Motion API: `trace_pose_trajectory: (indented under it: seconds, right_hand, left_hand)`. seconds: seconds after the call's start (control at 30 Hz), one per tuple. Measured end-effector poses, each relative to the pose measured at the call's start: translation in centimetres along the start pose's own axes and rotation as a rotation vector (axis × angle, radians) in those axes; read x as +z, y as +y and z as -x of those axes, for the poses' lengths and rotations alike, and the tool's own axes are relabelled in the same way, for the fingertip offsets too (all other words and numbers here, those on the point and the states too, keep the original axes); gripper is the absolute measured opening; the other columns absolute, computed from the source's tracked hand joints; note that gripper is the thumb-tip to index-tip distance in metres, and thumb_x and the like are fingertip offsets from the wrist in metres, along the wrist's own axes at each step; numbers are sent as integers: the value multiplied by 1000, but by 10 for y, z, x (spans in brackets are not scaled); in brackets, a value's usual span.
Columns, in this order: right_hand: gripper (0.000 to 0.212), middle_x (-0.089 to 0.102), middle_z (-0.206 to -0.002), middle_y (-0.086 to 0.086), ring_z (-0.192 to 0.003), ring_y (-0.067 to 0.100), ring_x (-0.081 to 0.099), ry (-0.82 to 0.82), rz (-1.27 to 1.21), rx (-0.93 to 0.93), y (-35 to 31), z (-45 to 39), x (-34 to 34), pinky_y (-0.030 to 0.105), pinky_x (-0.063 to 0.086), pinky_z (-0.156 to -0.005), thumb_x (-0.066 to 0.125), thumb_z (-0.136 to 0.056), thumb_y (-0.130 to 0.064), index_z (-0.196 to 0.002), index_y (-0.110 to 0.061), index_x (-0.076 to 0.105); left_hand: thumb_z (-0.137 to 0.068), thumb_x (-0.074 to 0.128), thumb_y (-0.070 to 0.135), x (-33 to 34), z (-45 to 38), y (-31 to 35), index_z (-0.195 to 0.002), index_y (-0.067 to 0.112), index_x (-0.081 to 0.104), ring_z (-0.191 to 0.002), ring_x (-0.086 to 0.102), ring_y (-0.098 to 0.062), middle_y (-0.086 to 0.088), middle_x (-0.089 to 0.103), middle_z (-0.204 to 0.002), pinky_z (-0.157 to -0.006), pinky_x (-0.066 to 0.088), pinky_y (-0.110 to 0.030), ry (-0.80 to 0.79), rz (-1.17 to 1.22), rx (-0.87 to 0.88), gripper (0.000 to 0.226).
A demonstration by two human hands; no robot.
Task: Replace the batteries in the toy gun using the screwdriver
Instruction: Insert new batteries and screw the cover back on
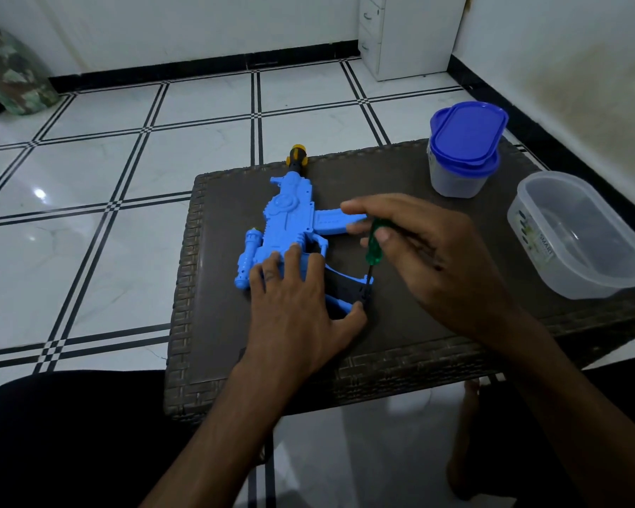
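Progress looks early: toy gun point(290, 229) lies flat at table point(400, 342) centre, muzzle toward 12 o'clock, grip cover seemingly in place, no batteries visible. Screwdriver point(374, 247) stands near upright, tip on the black grip at 5 o'clock of the body. Right hand point(429, 251) pinches its green handle. Left hand point(297, 298), fingers spread, presses the gun down. Screw removal, swap, reclosing probably remain.
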State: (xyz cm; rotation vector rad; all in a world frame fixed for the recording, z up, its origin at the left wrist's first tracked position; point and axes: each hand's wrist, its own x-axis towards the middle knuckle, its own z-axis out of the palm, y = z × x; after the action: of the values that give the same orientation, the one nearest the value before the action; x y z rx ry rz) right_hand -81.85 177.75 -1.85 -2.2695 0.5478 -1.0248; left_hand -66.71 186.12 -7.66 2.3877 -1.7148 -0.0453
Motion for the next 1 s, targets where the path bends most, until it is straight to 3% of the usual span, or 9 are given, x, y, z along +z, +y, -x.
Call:
trace_pose_trajectory:
  seconds: [0.13,0.23,0.37,0.43,0.6,0.73,0.8,0.93,1.0]
  right_hand:
    - [30,67,-100,3,-92,15,66,26,63,-26,1,-1,1,37,55,-78,63,-92,-1,-119,-10,68]
    - [19,64,-98,3,-87,13,62,31,168,-64,2,-1,1,33,53,-73,67,-92,-10,-109,-10,72]
    - [30,64,-120,3,-112,9,60,-25,79,-60,0,1,1,31,51,-93,55,-96,-2,-124,-5,64]
    - [34,65,-122,4,-113,12,63,-56,-2,-42,-1,1,-2,34,52,-95,48,-96,6,-125,-4,64]
    - [25,69,-101,3,-94,11,66,-23,98,-72,-1,-3,-2,31,54,-81,63,-91,3,-112,-5,71]
    - [19,62,-97,4,-82,16,61,-29,198,-60,1,-6,-2,34,52,-70,68,-90,-15,-109,-12,70]
    - [22,60,-101,3,-86,16,60,-52,201,-81,1,-6,-1,34,51,-74,65,-93,-17,-112,-9,68]
    - [30,63,-122,5,-114,10,60,-100,25,-39,-2,-3,-2,30,49,-97,48,-98,0,-125,-3,61]
    - [34,65,-122,4,-113,9,64,-107,-41,-14,-4,-2,-2,31,52,-96,49,-96,3,-127,-5,61]
  left_hand:
    - [-68,34,74,1,-1,0,-127,19,46,-133,30,-40,-13,35,-150,-113,24,-51,-9,-13,0,81]
    - [-68,33,74,1,-1,0,-129,20,44,-135,28,-39,-12,33,-151,-114,22,-51,-20,-23,-1,83]
    - [-68,33,75,0,0,0,-129,20,44,-135,28,-40,-12,33,-152,-113,22,-51,-22,-17,-3,83]
    - [-68,32,74,0,0,0,-129,19,44,-135,29,-40,-12,33,-152,-113,23,-52,-19,-8,-2,83]
    - [-70,34,74,0,0,0,-129,19,43,-136,27,-39,-13,31,-153,-114,21,-52,-31,-21,1,81]
    - [-69,30,75,-1,-1,0,-131,20,42,-138,26,-39,-13,31,-153,-114,20,-52,-40,-29,-2,83]
    - [-69,30,75,0,-1,0,-132,20,42,-137,27,-39,-13,31,-153,-114,21,-52,-36,-29,0,84]
    - [-68,32,73,-1,0,1,-129,19,45,-135,30,-40,-14,35,-151,-113,23,-53,-20,-5,4,83]
    - [-68,30,73,-1,0,1,-129,18,45,-136,29,-40,-14,34,-152,-113,23,-52,-25,-12,7,83]
